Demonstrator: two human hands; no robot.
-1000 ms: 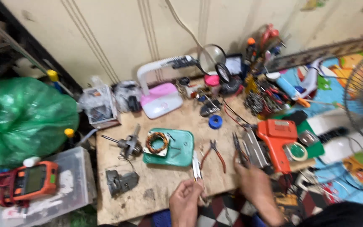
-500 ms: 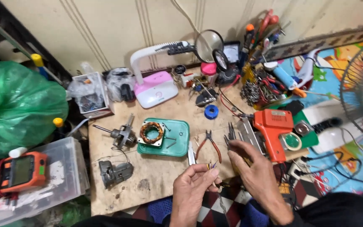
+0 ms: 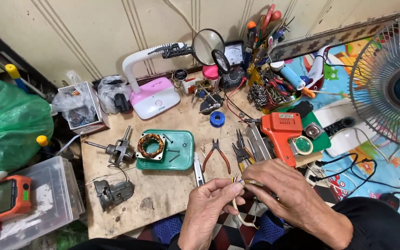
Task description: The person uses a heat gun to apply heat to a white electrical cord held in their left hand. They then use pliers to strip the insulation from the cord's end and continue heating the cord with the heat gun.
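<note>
Your left hand (image 3: 209, 208) and right hand (image 3: 283, 194) pinch a cable (image 3: 237, 210) at the board's near edge; pliers (image 3: 216, 153) lie just beyond your grip, the tray (image 3: 184, 153) beyond-left, the soldering gun (image 3: 281, 132) beyond-right.

Both hands meet at the lower middle of the frame. The left hand (image 3: 208, 207) pinches with thumb and forefinger. The right hand (image 3: 281, 187), palm down, curls its fingers toward it.

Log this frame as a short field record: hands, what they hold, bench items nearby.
left hand: pinches the wire ends of a cream cable
right hand: grip on the same cable, just beside the left
surface: wooden bench
ahead of hands: red-handled pliers, orange soldering gun
left of pliers: green tray holding a copper-wound stator
far left: orange multimeter
</note>
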